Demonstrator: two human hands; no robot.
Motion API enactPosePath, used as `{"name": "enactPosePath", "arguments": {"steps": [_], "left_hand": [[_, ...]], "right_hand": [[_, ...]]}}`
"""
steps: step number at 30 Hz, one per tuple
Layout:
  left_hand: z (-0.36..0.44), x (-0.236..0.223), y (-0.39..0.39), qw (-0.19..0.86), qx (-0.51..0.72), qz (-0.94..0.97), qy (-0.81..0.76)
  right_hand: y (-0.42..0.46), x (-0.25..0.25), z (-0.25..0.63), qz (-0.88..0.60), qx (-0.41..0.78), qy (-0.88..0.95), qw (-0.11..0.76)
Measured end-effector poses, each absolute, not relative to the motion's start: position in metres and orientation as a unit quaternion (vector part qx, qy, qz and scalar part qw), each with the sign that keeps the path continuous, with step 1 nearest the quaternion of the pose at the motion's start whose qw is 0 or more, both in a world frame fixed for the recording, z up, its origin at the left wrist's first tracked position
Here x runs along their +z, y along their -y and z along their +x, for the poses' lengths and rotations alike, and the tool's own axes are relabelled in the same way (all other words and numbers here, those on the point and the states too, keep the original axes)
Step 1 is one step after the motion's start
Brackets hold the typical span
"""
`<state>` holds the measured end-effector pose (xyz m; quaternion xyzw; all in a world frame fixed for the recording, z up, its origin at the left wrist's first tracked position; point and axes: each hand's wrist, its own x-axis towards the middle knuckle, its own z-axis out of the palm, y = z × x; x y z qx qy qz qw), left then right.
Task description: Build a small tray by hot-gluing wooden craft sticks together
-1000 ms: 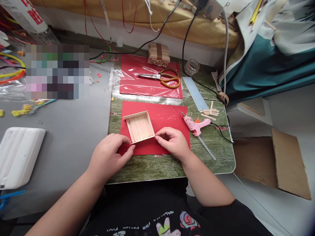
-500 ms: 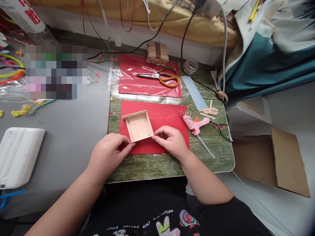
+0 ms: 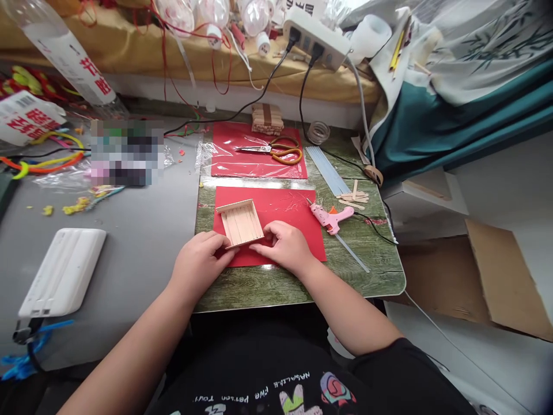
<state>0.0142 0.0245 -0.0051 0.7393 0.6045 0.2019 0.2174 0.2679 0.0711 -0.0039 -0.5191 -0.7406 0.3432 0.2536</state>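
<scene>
A small shallow box made of wooden craft sticks [image 3: 242, 225] lies tilted on a red sheet [image 3: 294, 242], with low walls along its edges. At its near left corner, my left hand [image 3: 199, 260] pinches the front edge between thumb and fingers. My right hand [image 3: 285, 248] grips the near right corner, its thumb along the front wall and its fingers curled at the right side. To the right of that hand a pink glue gun [image 3: 330, 218] rests on its side, a clear glue stick [image 3: 353, 253] poking from its back. Thin glue strings lie beside its nozzle.
Scissors [image 3: 274, 150] lie on wrapped red sheets [image 3: 224, 164], in front of a bundle of craft sticks [image 3: 266, 118]. Right of these are glue sticks [image 3: 327, 170], loose craft sticks [image 3: 355, 197] and a tape roll [image 3: 318, 132]. A white power bank [image 3: 63, 271] sits left; a cardboard box [image 3: 444, 271] stands right.
The view has tilted upward, showing more of the shelf with the power strip. My right thumb has slid leftward along the box's front wall. The box still rests on the red sheet.
</scene>
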Motion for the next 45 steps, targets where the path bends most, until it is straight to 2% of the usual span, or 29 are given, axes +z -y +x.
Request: {"name": "enactPosePath", "arguments": {"steps": [6, 15, 33, 45], "left_hand": [[0.015, -0.0016, -0.0233, 0.228, 0.205, 0.725, -0.617], [0.0163, -0.0017, -0.0241, 0.216, 0.211, 0.728, -0.616], [0.0152, -0.0016, -0.0247, 0.235, 0.206, 0.723, -0.616], [0.0142, -0.0056, -0.0253, 0.23, 0.204, 0.721, -0.621]], "right_hand": [[-0.0693, -0.0051, 0.2688, -0.505, 0.332, 0.755, 0.255], [-0.0661, -0.0079, 0.2604, -0.525, 0.234, 0.786, 0.227], [-0.0675, -0.0101, 0.2626, -0.507, 0.228, 0.806, 0.202], [-0.0674, -0.0085, 0.2635, -0.504, 0.236, 0.801, 0.221]]}}
